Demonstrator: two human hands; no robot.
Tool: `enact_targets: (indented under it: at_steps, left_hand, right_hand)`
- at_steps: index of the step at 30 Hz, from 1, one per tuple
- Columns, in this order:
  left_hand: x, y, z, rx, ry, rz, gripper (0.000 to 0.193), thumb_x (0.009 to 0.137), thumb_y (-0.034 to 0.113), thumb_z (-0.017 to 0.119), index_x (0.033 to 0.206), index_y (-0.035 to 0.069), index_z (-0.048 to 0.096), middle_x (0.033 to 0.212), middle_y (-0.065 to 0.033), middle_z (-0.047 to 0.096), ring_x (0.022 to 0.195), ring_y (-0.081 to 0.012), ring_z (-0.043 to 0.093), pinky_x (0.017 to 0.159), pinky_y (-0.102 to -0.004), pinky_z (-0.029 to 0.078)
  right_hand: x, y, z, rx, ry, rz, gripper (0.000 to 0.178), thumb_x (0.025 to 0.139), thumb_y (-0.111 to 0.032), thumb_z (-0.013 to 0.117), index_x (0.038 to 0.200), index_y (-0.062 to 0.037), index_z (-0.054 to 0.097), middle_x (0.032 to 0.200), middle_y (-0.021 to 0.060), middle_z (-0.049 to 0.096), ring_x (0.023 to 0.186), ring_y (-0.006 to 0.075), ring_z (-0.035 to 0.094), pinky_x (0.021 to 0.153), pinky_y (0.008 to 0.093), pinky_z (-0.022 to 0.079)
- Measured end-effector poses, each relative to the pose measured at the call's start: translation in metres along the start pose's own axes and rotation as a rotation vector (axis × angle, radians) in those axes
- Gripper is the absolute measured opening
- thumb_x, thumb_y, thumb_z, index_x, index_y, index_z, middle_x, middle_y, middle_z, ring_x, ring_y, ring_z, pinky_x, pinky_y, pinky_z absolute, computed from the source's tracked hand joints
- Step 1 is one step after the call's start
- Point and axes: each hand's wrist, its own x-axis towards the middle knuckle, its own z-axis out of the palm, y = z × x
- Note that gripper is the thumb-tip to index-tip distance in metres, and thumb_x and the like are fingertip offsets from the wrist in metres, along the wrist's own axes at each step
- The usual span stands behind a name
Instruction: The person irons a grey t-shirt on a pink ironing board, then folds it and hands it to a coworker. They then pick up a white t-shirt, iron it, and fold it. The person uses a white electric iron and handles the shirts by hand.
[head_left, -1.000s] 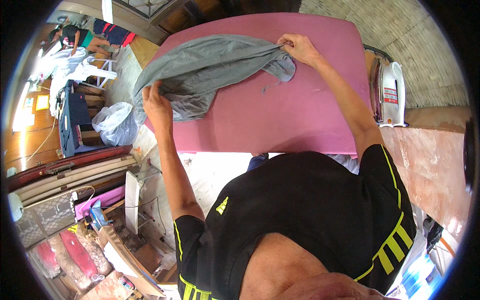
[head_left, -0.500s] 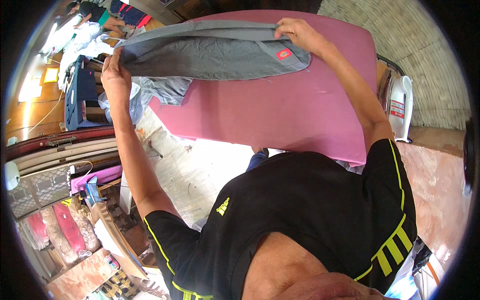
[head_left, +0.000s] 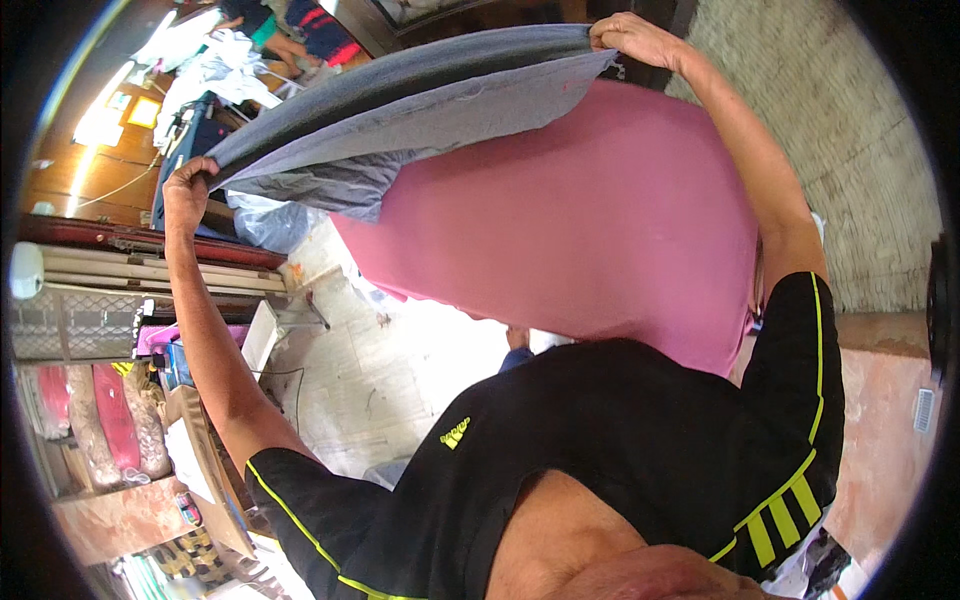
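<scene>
The person's bare left hand [head_left: 187, 193] has its fingers closed on one end of a long, limp piece of grey woven cloth [head_left: 440, 112]. The cloth spans both hands over the far left side of a pink, fabric-covered board [head_left: 570, 220]. It should handle light, soft and floppy, best held by its upper-edge ends. The bare right hand [head_left: 638, 40] grasps the other end.
</scene>
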Motion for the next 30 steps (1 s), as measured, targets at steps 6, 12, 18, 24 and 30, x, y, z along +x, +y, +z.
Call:
enact_targets:
  at_steps: [6,12,18,24,30]
  left_hand:
    - [0.002,0.004,-0.053,-0.165,-0.102,-0.209,0.034,0.070,-0.013,0.036,0.075,0.003,0.065,0.066,-0.0005,0.058,0.054,-0.0076,0.052,0.047,-0.0230,0.042]
    - [-0.024,0.002,-0.091,0.135,-0.139,-0.281,0.032,0.072,-0.009,0.041,0.081,0.004,0.069,0.068,0.0014,0.061,0.057,-0.0081,0.053,0.050,-0.0248,0.041]
    - [-0.036,-0.020,-0.117,0.032,-0.199,-0.310,0.019,0.078,0.002,0.052,0.086,0.004,0.070,0.073,0.0038,0.061,0.058,-0.0092,0.051,0.051,-0.0265,0.044]
    - [-0.061,-0.057,-0.158,-0.015,-0.108,-0.304,0.038,0.069,-0.010,0.048,0.096,0.002,0.072,0.073,0.0017,0.064,0.059,-0.0073,0.052,0.050,-0.0239,0.039]
    - [-0.105,-0.099,-0.219,0.257,-0.023,-0.418,0.044,0.073,-0.007,0.044,0.108,0.003,0.070,0.082,-0.0004,0.067,0.062,-0.0098,0.056,0.054,-0.0251,0.046]
  right_hand:
    - [0.059,-0.002,-0.064,0.317,0.074,0.109,0.045,0.093,-0.043,0.049,0.106,-0.0009,0.062,0.095,0.0087,0.055,0.082,0.0197,0.056,0.078,0.0318,0.047]
    - [0.095,-0.053,-0.088,0.222,0.144,0.048,0.066,0.088,-0.064,0.054,0.101,0.0001,0.062,0.086,0.0052,0.052,0.076,0.0145,0.051,0.071,0.0291,0.043]
    - [0.119,-0.120,-0.110,-0.138,0.007,0.022,0.069,0.075,-0.055,0.072,0.104,0.0065,0.065,0.100,0.0144,0.059,0.091,0.0243,0.055,0.080,0.0383,0.044]
    - [0.180,-0.164,-0.124,-0.155,0.080,-0.125,0.040,0.090,-0.040,0.062,0.082,-0.0007,0.063,0.071,0.0009,0.056,0.070,0.0112,0.049,0.069,0.0304,0.042]
    - [0.283,-0.221,-0.129,-0.139,0.113,-0.233,0.031,0.093,-0.023,0.057,0.070,-0.0037,0.048,0.066,0.0010,0.043,0.063,0.0149,0.044,0.059,0.0325,0.038]
